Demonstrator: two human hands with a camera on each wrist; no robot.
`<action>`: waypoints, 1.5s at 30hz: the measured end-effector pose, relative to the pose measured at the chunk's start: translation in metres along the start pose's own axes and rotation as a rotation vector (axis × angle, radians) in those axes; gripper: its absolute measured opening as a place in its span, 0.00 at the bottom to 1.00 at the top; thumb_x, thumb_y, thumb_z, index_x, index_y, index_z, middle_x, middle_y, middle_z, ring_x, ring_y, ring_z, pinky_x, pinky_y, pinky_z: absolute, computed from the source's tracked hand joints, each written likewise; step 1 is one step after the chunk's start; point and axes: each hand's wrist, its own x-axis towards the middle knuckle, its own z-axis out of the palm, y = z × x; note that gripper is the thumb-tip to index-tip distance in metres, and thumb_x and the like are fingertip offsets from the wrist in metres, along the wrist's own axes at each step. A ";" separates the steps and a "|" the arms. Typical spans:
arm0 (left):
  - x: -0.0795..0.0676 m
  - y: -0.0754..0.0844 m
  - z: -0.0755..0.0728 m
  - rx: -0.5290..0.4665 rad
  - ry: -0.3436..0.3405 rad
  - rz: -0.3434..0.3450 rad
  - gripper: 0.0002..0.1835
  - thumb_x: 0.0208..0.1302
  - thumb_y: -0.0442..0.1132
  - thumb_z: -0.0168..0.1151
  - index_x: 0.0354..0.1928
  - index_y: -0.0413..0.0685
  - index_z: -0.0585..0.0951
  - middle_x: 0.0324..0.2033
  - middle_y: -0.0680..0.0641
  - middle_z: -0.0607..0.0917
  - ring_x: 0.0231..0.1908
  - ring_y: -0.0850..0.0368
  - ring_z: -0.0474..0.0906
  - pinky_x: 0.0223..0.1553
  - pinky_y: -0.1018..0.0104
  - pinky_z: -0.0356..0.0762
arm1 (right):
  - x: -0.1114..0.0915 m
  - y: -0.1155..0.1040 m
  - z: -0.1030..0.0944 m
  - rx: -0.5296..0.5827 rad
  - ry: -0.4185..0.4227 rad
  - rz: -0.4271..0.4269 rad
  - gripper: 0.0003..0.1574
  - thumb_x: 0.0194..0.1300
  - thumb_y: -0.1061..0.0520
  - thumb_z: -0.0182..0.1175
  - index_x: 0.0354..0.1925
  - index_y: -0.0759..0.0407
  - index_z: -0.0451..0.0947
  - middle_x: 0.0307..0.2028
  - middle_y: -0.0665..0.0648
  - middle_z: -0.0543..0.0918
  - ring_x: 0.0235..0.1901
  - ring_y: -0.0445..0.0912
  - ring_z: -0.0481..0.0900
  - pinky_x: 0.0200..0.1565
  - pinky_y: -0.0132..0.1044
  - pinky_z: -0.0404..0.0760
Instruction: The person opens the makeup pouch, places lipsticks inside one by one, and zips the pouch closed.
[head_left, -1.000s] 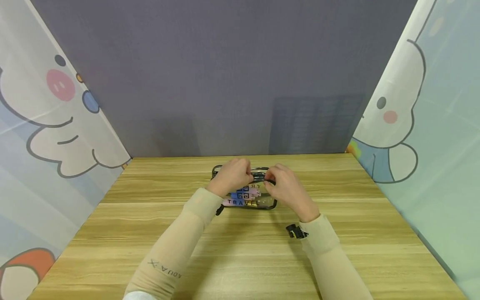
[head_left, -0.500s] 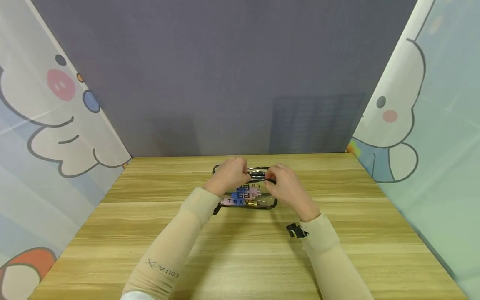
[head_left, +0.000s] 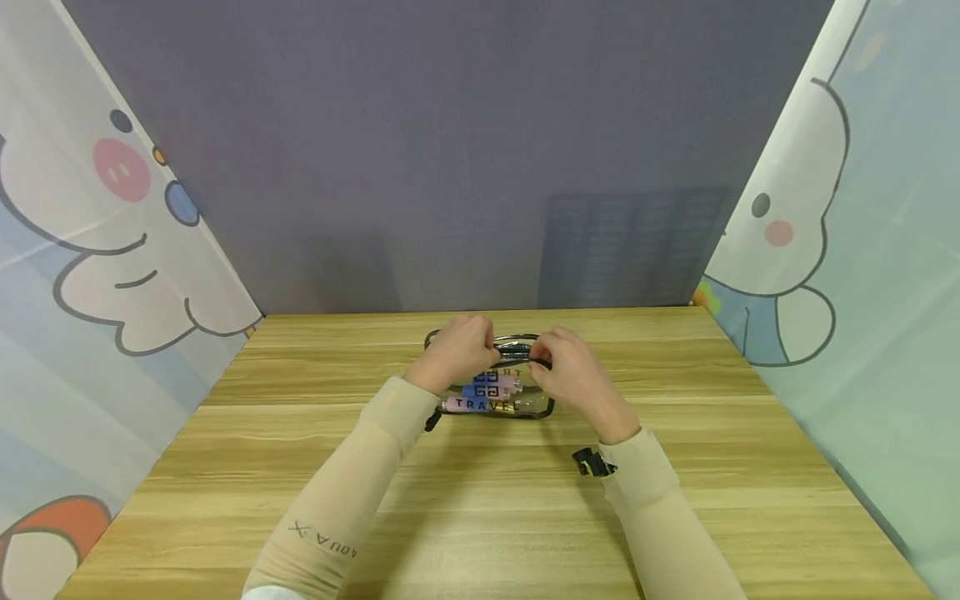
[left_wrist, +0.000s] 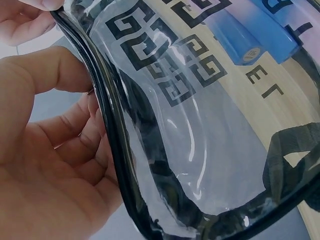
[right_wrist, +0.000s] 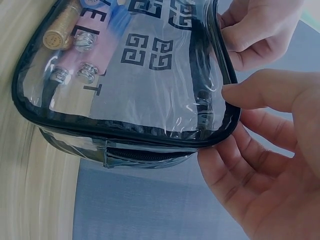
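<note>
A clear zip toiletry bag [head_left: 531, 403] with black trim and "TRAVEL" lettering stands on the table between both hands. My left hand [head_left: 459, 352] pinches its top zipped edge near the middle, thumb against the black piping in the left wrist view. My right hand [head_left: 572, 375] grips the top right corner, with the thumb on the front and fingers behind in the right wrist view. Through the clear plastic show blue-and-pink tubes [left_wrist: 235, 42] and a gold-ended tube [right_wrist: 60, 32], lying low in the bag. The zip pull is hidden behind my left fingers.
The wood-grain table [head_left: 495, 517] reaches back to a grey panel [head_left: 465, 150]. Cartoon-printed curtains hang on the left [head_left: 45, 392] and right [head_left: 885, 275]. A black strap end [head_left: 432, 419] shows near the bag's lower left, beside my left cuff.
My left hand has slid slightly left along the bag's top edge, widening the gap between the hands. The right hand has stayed at its corner.
</note>
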 end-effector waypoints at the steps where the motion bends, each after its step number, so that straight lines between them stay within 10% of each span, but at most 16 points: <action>1: 0.000 -0.001 0.000 -0.002 0.002 -0.002 0.14 0.63 0.32 0.61 0.21 0.49 0.70 0.11 0.54 0.63 0.12 0.62 0.56 0.17 0.67 0.57 | 0.000 0.000 0.000 0.002 -0.002 0.002 0.06 0.62 0.61 0.68 0.38 0.62 0.82 0.35 0.53 0.78 0.37 0.48 0.76 0.42 0.43 0.79; 45: -0.004 -0.017 0.000 0.041 0.030 -0.014 0.16 0.64 0.34 0.62 0.22 0.50 0.67 0.15 0.53 0.61 0.16 0.61 0.53 0.24 0.65 0.59 | 0.000 0.000 0.003 -0.008 -0.015 0.015 0.08 0.62 0.61 0.67 0.41 0.62 0.83 0.38 0.54 0.80 0.39 0.49 0.77 0.46 0.45 0.80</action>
